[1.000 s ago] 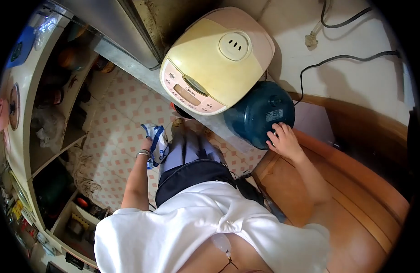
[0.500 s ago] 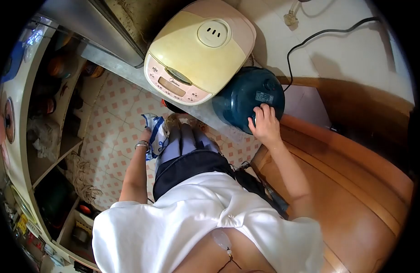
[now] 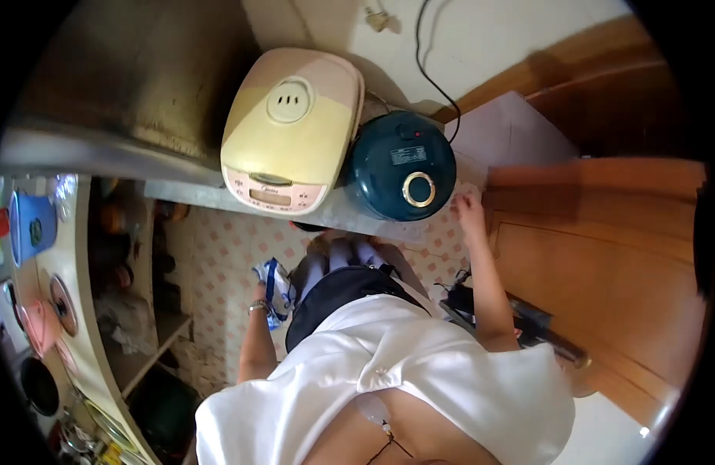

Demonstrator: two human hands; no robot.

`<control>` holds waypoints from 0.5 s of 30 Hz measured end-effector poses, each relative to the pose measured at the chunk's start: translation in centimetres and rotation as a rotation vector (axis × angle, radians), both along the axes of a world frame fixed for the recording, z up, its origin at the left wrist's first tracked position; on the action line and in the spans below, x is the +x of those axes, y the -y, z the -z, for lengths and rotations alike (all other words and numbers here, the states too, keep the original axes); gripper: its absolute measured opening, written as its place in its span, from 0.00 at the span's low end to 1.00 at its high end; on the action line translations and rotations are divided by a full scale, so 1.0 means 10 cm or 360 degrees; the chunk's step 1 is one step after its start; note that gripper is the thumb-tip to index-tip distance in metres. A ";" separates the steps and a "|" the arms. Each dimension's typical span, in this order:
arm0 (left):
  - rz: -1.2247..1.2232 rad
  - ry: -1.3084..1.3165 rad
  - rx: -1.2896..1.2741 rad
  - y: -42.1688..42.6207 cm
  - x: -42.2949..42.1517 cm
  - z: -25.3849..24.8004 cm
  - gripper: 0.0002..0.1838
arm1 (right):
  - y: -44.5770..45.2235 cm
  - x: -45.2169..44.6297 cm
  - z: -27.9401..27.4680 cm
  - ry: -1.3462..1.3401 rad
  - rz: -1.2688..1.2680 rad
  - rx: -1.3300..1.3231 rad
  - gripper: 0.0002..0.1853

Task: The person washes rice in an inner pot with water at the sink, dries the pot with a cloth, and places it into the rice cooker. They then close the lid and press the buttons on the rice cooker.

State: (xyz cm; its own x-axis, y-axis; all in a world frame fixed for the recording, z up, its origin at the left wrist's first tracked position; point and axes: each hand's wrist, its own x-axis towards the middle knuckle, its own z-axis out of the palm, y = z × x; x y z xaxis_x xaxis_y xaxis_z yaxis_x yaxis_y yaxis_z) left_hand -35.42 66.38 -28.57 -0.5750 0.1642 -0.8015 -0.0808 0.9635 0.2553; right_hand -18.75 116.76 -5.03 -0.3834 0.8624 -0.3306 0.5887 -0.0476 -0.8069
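Observation:
My right hand (image 3: 467,208) is just off the near right side of a round dark green electric cooker (image 3: 377,167), touching nothing I can see. Its fingers are loosely bent and hold nothing visible. A gold ring (image 3: 419,189), a label and a small red light show on the cooker's top. Down by my legs, my left hand (image 3: 261,293) is closed on a white and blue plastic bag (image 3: 278,294); its fingers are mostly hidden. Left of the green cooker stands a cream and pink rice cooker (image 3: 292,128) with its lid down.
Both cookers stand on a narrow grey counter (image 3: 195,195). A black cord (image 3: 435,81) runs up the wall behind. Open shelves (image 3: 175,337) with jars and bags line the left side. A wooden cabinet (image 3: 590,248) rises at the right, and tiled floor (image 3: 226,256) lies below.
My right hand has left the green cooker's top and moved off its right side, uncovering the gold ring. The view has shifted and turned. My left hand still holds the bag.

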 end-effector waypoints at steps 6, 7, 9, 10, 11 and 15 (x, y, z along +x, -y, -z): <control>-0.0097 -0.0108 0.0009 -0.02 -0.02 -0.23 0.20 | 0.09 0.05 0.40 0.0325 -0.0710 0.0210 0.08; -0.0115 -0.0122 0.0009 -0.03 0.02 -0.27 0.20 | 0.03 0.02 0.49 0.0357 -0.0681 0.0218 0.08; -0.0137 -0.0139 0.0012 -0.07 0.08 -0.41 0.20 | -0.17 0.01 0.62 0.0365 -0.0665 0.0182 0.08; -0.0145 -0.0145 0.0006 -0.10 0.12 -0.47 0.20 | -0.29 0.01 0.71 0.0295 -0.0596 0.0171 0.08; -0.0157 -0.0149 0.0002 -0.14 0.15 -0.52 0.20 | -0.41 -0.01 0.85 0.0230 -0.0533 0.0162 0.07; -0.0217 -0.0159 0.0006 -0.32 0.25 -0.68 0.19 | -0.74 -0.08 1.32 0.0077 -0.0283 -0.0006 0.11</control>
